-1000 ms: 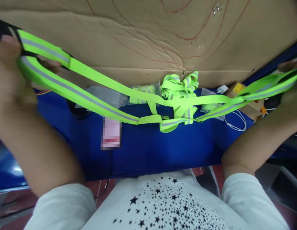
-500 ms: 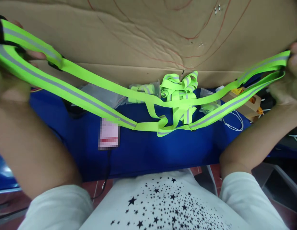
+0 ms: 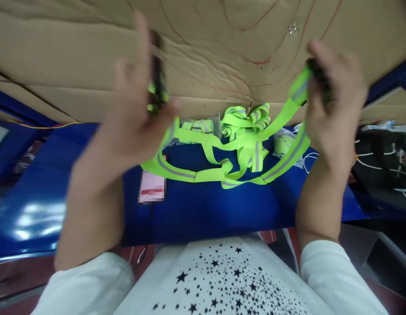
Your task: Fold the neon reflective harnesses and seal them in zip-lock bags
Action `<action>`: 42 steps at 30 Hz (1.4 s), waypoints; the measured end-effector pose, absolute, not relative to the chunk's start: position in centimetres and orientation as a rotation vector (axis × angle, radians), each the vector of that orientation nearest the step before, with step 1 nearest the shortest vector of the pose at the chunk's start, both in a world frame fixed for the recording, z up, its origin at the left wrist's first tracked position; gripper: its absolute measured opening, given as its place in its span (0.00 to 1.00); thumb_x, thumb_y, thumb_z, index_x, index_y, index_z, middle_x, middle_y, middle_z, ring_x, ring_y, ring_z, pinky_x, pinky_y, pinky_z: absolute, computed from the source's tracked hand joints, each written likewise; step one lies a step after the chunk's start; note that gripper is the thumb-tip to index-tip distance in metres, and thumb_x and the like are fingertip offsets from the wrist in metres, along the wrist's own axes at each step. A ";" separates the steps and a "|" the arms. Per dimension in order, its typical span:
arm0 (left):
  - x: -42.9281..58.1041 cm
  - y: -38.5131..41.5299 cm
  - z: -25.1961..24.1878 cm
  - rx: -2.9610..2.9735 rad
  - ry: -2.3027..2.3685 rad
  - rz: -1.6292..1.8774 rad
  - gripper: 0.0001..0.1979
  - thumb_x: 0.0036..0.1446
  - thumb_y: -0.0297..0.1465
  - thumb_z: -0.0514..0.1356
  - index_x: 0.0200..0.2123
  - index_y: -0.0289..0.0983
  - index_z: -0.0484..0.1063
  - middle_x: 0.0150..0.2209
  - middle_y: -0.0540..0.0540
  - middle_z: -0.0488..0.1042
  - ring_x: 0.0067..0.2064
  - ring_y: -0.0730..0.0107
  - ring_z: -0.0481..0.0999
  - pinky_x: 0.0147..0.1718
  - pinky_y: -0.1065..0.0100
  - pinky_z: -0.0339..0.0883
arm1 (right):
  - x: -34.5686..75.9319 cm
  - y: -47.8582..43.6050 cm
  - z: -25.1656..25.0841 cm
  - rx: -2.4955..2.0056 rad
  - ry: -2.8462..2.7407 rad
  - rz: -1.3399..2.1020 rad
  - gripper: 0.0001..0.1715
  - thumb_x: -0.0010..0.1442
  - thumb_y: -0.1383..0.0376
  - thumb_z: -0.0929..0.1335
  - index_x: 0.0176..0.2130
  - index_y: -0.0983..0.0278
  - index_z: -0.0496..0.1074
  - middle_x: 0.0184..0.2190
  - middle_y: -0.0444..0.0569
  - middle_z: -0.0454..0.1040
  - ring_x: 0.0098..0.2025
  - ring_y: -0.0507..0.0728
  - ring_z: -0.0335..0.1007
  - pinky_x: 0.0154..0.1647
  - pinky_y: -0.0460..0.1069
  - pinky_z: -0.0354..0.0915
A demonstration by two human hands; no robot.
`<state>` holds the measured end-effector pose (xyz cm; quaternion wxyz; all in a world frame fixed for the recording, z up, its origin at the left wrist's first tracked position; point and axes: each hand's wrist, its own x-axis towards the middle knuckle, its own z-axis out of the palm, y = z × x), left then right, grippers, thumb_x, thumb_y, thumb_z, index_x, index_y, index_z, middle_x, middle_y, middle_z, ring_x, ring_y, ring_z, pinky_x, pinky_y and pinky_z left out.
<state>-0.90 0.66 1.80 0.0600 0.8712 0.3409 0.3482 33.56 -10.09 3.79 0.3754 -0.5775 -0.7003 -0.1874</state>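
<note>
A neon-yellow reflective strap harness (image 3: 209,175) with grey stripes hangs in loops between my two hands above the blue table. My left hand (image 3: 133,105), smeared by motion, is closed around one end, where black buckle parts show between thumb and fingers. The other end, with another black piece, is gripped by my right hand (image 3: 337,96). Behind the hanging loops lies a heap of the same neon strap (image 3: 247,116). Beside it are a clear bag of folded strap (image 3: 199,125) and a second bagged bundle (image 3: 284,144).
A phone (image 3: 152,187) with a pinkish screen lies on the blue table (image 3: 216,210), left of centre. Brown cardboard (image 3: 91,43) stands upright behind. White cables and a black bag (image 3: 383,162) are at the right.
Both hands have moved inward from the sides, the left one farther. The harness, stretched wide before, now sags in slacker loops. Both hands still hold its ends.
</note>
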 end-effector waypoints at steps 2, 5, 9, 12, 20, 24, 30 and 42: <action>1.5 -1.6 1.8 2.735 1.018 0.938 0.48 0.68 0.57 0.50 0.77 0.32 0.41 0.57 0.30 0.64 0.57 0.43 0.72 0.59 0.44 0.69 | 29.5 -9.9 3.5 -1.537 -1.856 -0.468 0.33 0.71 0.73 0.59 0.71 0.61 0.63 0.69 0.53 0.65 0.72 0.57 0.60 0.74 0.58 0.58; 3.4 -3.3 1.1 2.670 1.095 0.926 0.42 0.68 0.49 0.57 0.77 0.41 0.45 0.57 0.31 0.66 0.58 0.44 0.74 0.58 0.49 0.71 | 25.3 -9.5 2.4 -1.530 -1.782 -0.522 0.34 0.68 0.75 0.59 0.68 0.61 0.68 0.65 0.57 0.67 0.69 0.59 0.64 0.70 0.58 0.64; 4.1 -3.7 0.2 2.669 1.098 1.007 0.37 0.68 0.48 0.59 0.74 0.46 0.52 0.59 0.34 0.67 0.59 0.44 0.74 0.55 0.50 0.73 | 22.6 -9.4 1.4 -1.613 -1.744 -0.492 0.35 0.70 0.75 0.55 0.69 0.56 0.66 0.64 0.56 0.66 0.69 0.64 0.62 0.67 0.63 0.67; 4.2 -3.7 -0.2 2.696 1.074 1.008 0.35 0.68 0.49 0.59 0.72 0.46 0.55 0.58 0.35 0.69 0.59 0.46 0.74 0.55 0.51 0.73 | 21.9 -9.4 1.0 -1.645 -1.761 -0.489 0.35 0.71 0.75 0.53 0.70 0.56 0.65 0.65 0.55 0.65 0.69 0.64 0.60 0.69 0.63 0.65; 4.7 -4.3 -0.2 2.666 1.174 1.016 0.36 0.65 0.42 0.66 0.71 0.37 0.59 0.57 0.31 0.69 0.59 0.45 0.75 0.58 0.49 0.72 | 20.4 -9.6 -0.2 -1.690 -1.738 -0.532 0.36 0.74 0.72 0.49 0.72 0.56 0.62 0.70 0.55 0.60 0.72 0.70 0.56 0.69 0.69 0.62; 4.7 -4.2 -0.4 2.672 1.224 1.024 0.36 0.65 0.37 0.66 0.72 0.40 0.57 0.59 0.32 0.68 0.58 0.45 0.76 0.54 0.50 0.75 | 19.6 -10.0 -0.4 -1.673 -1.902 -0.364 0.39 0.71 0.74 0.51 0.76 0.59 0.51 0.75 0.57 0.51 0.77 0.71 0.46 0.73 0.73 0.55; 4.0 -3.5 -0.6 2.712 1.260 1.118 0.40 0.64 0.40 0.67 0.73 0.40 0.55 0.59 0.33 0.69 0.53 0.47 0.79 0.50 0.54 0.76 | 22.3 -10.4 0.4 -1.363 -2.181 -0.161 0.39 0.72 0.68 0.57 0.77 0.58 0.42 0.77 0.55 0.46 0.80 0.65 0.40 0.78 0.68 0.49; 3.2 -3.5 0.6 2.372 1.012 1.327 0.32 0.57 0.39 0.71 0.64 0.48 0.69 0.61 0.41 0.68 0.60 0.43 0.73 0.60 0.50 0.69 | 25.3 -9.4 1.8 -1.161 -1.992 0.259 0.56 0.61 0.48 0.75 0.76 0.55 0.50 0.77 0.48 0.51 0.78 0.65 0.45 0.80 0.62 0.46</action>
